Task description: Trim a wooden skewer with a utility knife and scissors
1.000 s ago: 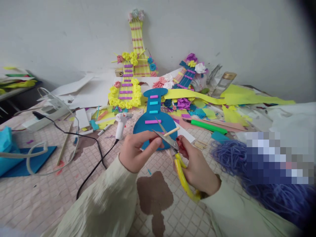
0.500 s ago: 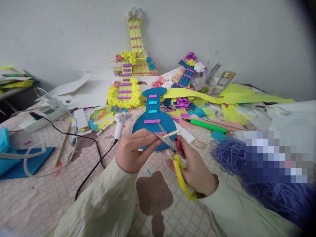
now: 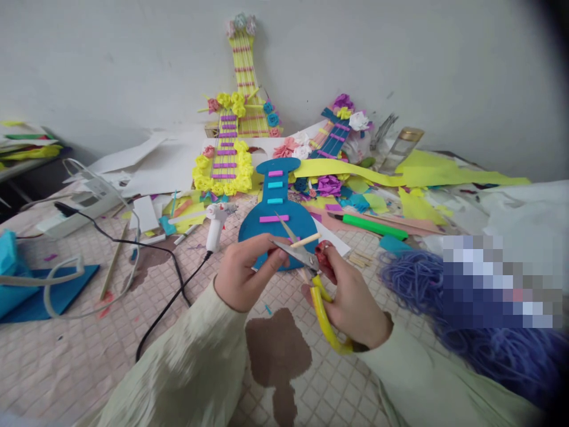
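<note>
My right hand [image 3: 355, 296] grips a pair of scissors [image 3: 322, 314] with yellow handles, one loop wrapped in red. The blades are parted and point left, with a short pale wooden stick [image 3: 306, 240] lying between them. Fingers and thumb of my left hand [image 3: 246, 270] are pinched at the near end of that stick, close to the blade tips; part of it is hidden there. Beneath both hands lies a blue guitar-shaped cutout [image 3: 278, 228] with purple and light-blue wrapped strips across its neck and body.
A white glue gun [image 3: 214, 228] with a black cord stands left of the cutout. On the right are a green utility knife [image 3: 376, 227] and a heap of blue-purple yarn [image 3: 413, 279]. Decorated paper guitars [image 3: 228, 151] lean against the wall, among coloured paper scraps.
My left hand has shifted slightly right, and the scissors have moved slightly left. The blades stay parted around the stick.
</note>
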### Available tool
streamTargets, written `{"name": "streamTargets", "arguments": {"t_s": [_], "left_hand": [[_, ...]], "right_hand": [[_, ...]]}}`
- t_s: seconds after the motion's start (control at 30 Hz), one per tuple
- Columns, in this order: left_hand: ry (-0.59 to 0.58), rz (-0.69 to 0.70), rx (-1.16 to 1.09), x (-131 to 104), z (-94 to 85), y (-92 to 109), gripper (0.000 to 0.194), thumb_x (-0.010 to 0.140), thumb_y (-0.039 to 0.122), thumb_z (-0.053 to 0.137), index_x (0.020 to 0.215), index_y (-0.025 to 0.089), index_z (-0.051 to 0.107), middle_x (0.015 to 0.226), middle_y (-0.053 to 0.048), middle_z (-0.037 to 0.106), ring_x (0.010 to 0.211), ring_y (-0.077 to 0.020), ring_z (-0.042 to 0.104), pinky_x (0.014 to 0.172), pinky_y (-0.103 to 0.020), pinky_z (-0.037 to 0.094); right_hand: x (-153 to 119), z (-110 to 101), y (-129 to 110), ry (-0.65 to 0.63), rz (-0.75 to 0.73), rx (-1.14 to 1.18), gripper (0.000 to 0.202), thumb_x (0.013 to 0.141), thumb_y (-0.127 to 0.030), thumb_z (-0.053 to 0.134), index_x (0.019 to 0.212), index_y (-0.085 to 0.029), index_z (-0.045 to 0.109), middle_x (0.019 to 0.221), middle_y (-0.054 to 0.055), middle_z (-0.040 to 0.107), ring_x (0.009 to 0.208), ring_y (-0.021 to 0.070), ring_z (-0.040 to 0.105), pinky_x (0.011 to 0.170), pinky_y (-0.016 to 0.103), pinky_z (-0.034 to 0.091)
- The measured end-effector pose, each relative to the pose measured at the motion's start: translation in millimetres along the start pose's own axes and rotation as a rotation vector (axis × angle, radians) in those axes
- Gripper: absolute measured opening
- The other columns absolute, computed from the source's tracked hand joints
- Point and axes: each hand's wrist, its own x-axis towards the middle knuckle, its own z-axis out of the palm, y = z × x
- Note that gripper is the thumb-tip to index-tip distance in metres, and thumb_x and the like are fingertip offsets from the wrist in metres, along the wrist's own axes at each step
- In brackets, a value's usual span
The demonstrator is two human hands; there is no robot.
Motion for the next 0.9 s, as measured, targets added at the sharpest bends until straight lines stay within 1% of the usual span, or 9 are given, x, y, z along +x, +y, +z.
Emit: {"name": "streamTargets", "arguments": {"t_s": [0.1, 0.2, 0.37, 0.5, 0.6, 0.67, 0.73, 0.8, 0.9], "left_hand": [[0.01, 0.026, 0.016, 1.7, -0.4, 1.5, 0.013, 0.08, 0.012, 0.049, 0.075, 0.012, 0.062, 0.07, -0.005, 0.062, 0.064, -0.0121, 0.058, 0.057, -0.022, 0.046], [0.039, 0.09, 0.032, 2.7, -0.4, 2.3, 0.013, 0.078, 0.009, 0.052, 0.073, 0.012, 0.063, 0.07, -0.005, 0.064, 0.064, -0.0119, 0.057, 0.058, -0.023, 0.046], [0.079, 0.161, 0.049, 2.0, -0.3, -1.2, 0.014, 0.074, 0.005, 0.058, 0.084, 0.012, 0.064, 0.081, -0.007, 0.067, 0.073, -0.0136, 0.06, 0.065, -0.024, 0.049], [0.1, 0.227, 0.081, 0.3, 0.1, -3.2, 0.016, 0.073, 0.003, 0.058, 0.085, 0.013, 0.063, 0.08, -0.006, 0.066, 0.073, -0.0139, 0.06, 0.064, -0.026, 0.05], [0.131, 0.248, 0.113, 0.1, 1.2, -2.1, 0.018, 0.072, 0.003, 0.058, 0.085, 0.013, 0.063, 0.079, -0.005, 0.065, 0.072, -0.0135, 0.06, 0.064, -0.025, 0.049], [0.138, 0.232, 0.117, 0.6, 2.1, -0.7, 0.016, 0.073, 0.005, 0.059, 0.086, 0.014, 0.063, 0.078, -0.005, 0.065, 0.071, -0.0134, 0.06, 0.064, -0.025, 0.048], [0.117, 0.169, 0.101, 1.0, 2.7, 0.8, 0.012, 0.075, 0.01, 0.058, 0.085, 0.013, 0.062, 0.076, -0.005, 0.064, 0.069, -0.0135, 0.059, 0.062, -0.025, 0.048], [0.054, 0.082, 0.053, 0.5, 2.8, 2.2, 0.01, 0.079, 0.015, 0.053, 0.082, 0.013, 0.062, 0.073, -0.004, 0.063, 0.066, -0.0129, 0.058, 0.059, -0.024, 0.047], [-0.036, 0.013, -0.054, -1.1, 2.1, 3.6, 0.019, 0.084, 0.015, 0.044, 0.075, 0.014, 0.061, 0.068, -0.002, 0.062, 0.063, -0.0106, 0.058, 0.059, -0.022, 0.046]], "right_hand": [[-0.2, -0.2, -2.9, 0.012, -0.012, -0.019, 0.04, 0.067, -0.029, 0.058, 0.101, -0.019, 0.038, 0.084, 0.005, 0.051, 0.073, 0.0185, 0.052, 0.065, 0.033, 0.044], [-0.5, -0.8, -5.6, 0.027, -0.026, -0.02, 0.039, 0.067, -0.03, 0.059, 0.1, -0.019, 0.038, 0.084, 0.004, 0.051, 0.073, 0.0176, 0.051, 0.065, 0.031, 0.044], [-1.1, -1.9, -8.0, 0.022, -0.046, -0.033, 0.037, 0.068, -0.029, 0.058, 0.098, -0.018, 0.039, 0.084, 0.004, 0.051, 0.074, 0.0171, 0.051, 0.064, 0.03, 0.043], [-1.0, -1.5, -7.6, 0.014, -0.042, -0.02, 0.036, 0.069, -0.029, 0.057, 0.098, -0.018, 0.038, 0.082, 0.003, 0.05, 0.07, 0.016, 0.049, 0.063, 0.031, 0.043], [-0.7, -0.5, -5.0, 0.004, -0.026, 0.011, 0.034, 0.068, -0.027, 0.056, 0.096, -0.019, 0.038, 0.084, 0.004, 0.049, 0.072, 0.0164, 0.049, 0.065, 0.032, 0.043], [-0.9, 0.0, -2.8, -0.003, -0.019, 0.043, 0.032, 0.067, -0.025, 0.056, 0.093, -0.02, 0.038, 0.085, 0.004, 0.048, 0.074, 0.0168, 0.049, 0.067, 0.033, 0.044], [-1.7, 0.0, -1.1, -0.008, -0.019, 0.062, 0.031, 0.065, -0.024, 0.056, 0.09, -0.02, 0.038, 0.084, 0.003, 0.048, 0.074, 0.0172, 0.049, 0.069, 0.033, 0.044], [-2.6, -0.6, -0.3, -0.008, -0.023, 0.065, 0.031, 0.064, -0.024, 0.057, 0.089, -0.021, 0.039, 0.082, 0.003, 0.048, 0.074, 0.0174, 0.049, 0.068, 0.033, 0.045], [-3.6, -1.4, -0.8, 0.0, -0.033, 0.055, 0.034, 0.063, -0.023, 0.058, 0.092, -0.021, 0.039, 0.086, 0.004, 0.049, 0.076, 0.018, 0.051, 0.069, 0.032, 0.045]]}}
